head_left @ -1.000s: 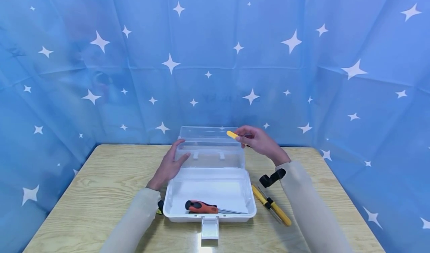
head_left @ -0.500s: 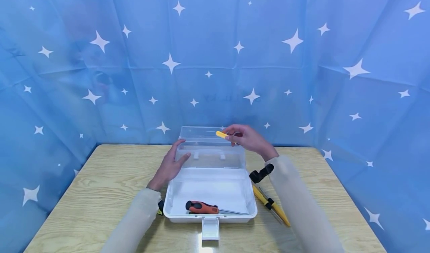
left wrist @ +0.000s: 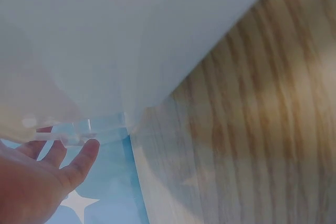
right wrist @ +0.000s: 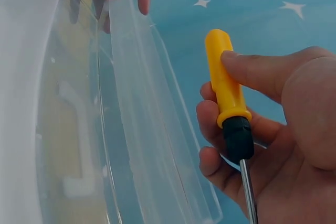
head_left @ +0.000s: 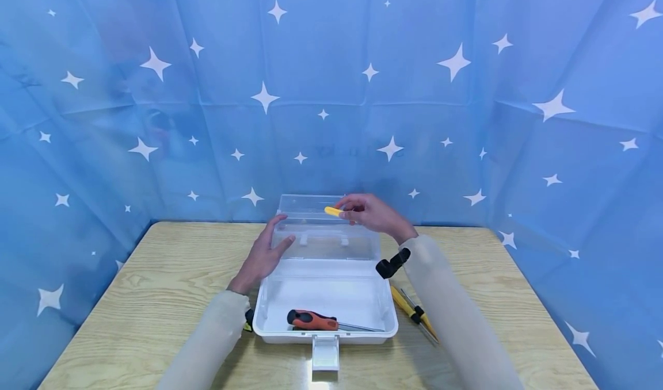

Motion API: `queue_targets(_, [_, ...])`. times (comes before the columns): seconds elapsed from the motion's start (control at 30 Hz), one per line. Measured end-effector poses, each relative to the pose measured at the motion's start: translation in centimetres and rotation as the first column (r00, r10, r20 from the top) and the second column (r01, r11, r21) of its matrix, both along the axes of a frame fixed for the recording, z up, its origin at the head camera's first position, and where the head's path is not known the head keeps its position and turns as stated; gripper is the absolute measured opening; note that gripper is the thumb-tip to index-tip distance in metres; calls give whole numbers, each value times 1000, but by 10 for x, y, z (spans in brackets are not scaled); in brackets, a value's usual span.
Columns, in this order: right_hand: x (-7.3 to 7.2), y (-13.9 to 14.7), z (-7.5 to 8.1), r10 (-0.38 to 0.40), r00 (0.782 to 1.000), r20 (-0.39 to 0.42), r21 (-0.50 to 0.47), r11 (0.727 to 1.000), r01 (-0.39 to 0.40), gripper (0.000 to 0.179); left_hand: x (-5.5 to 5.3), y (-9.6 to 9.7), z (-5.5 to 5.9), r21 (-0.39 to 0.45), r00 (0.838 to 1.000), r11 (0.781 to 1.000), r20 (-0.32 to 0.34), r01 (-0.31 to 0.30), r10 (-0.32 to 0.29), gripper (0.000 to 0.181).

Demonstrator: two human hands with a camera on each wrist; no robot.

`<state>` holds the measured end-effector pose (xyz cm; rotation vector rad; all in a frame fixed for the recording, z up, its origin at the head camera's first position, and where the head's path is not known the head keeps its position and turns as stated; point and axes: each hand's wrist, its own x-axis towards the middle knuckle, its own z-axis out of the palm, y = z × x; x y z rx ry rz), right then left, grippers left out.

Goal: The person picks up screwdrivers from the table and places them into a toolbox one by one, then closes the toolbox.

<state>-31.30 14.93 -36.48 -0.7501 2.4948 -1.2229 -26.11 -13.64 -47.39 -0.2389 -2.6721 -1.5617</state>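
Observation:
A white toolbox (head_left: 331, 292) stands with its clear lid (head_left: 326, 241) raised at the back. My left hand (head_left: 261, 256) grips the lid's left edge, thumb on the inner side and fingers behind. My right hand (head_left: 375, 213) holds a screwdriver (right wrist: 223, 72) over the lid's upper right part. In the right wrist view, the thumb presses its yellow handle against the curled fingers; below a black collar its metal shaft points down. An orange and black screwdriver (head_left: 313, 320) lies inside the box along the front wall.
Two yellow and black screwdrivers (head_left: 403, 304) lie crossed right of the box, partly behind my right sleeve (head_left: 456, 304). A black and yellow item (head_left: 248, 324) shows between the left sleeve and the box. The front latch (head_left: 325, 352) hangs down. A blue starry curtain (head_left: 331, 91) backs the table.
My right hand has moved left across the raised lid with the yellow screwdriver. The right sleeve now covers more of the crossed screwdrivers. My left hand has stayed on the lid.

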Motion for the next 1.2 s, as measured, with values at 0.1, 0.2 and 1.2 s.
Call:
queue_targets(0.1, [-3,-3,-1,2,1000,-17,16,1000,-2,26,0,0,0,-1,1000,1000,-3,-1,1,62])
queue_targets(0.2, [-7,-6,-3,2,1000,-27,21,1000,-2,28,0,1,0,-2,1000,1000,-3,-4,4,62])
queue_targets(1.2, [-13,-39,-27,-9,1000,-6,28,1000,9,15,-3,0,-1,6,1000,1000,20,-8,8,60])
